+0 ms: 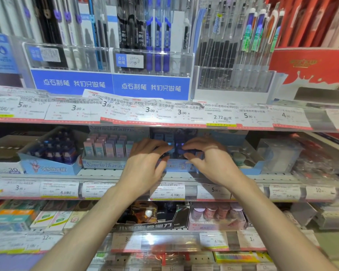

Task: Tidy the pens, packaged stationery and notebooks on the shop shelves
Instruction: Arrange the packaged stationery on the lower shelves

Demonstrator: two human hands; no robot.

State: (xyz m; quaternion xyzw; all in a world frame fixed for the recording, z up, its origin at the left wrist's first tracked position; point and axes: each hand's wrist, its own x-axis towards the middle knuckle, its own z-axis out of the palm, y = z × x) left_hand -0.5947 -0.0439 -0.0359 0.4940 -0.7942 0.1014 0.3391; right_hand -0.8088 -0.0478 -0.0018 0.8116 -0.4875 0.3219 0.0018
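Both my hands reach into a display box [181, 166] of small blue and purple packaged items on the middle shelf. My left hand [145, 165] has its fingers curled over the items at the box's left part. My right hand [207, 159] pinches a small purple packaged item [185, 151] between thumb and fingers. The box's contents behind my hands are mostly hidden. Upright pens [157, 36] fill clear racks on the top shelf.
A pastel eraser box [106, 163] sits left of my hands, and a light blue box of dark items [49, 167] further left. Clear packets [282, 153] lie to the right. Price labels [170, 189] line each shelf edge. More stationery boxes [215, 216] fill the lower shelf.
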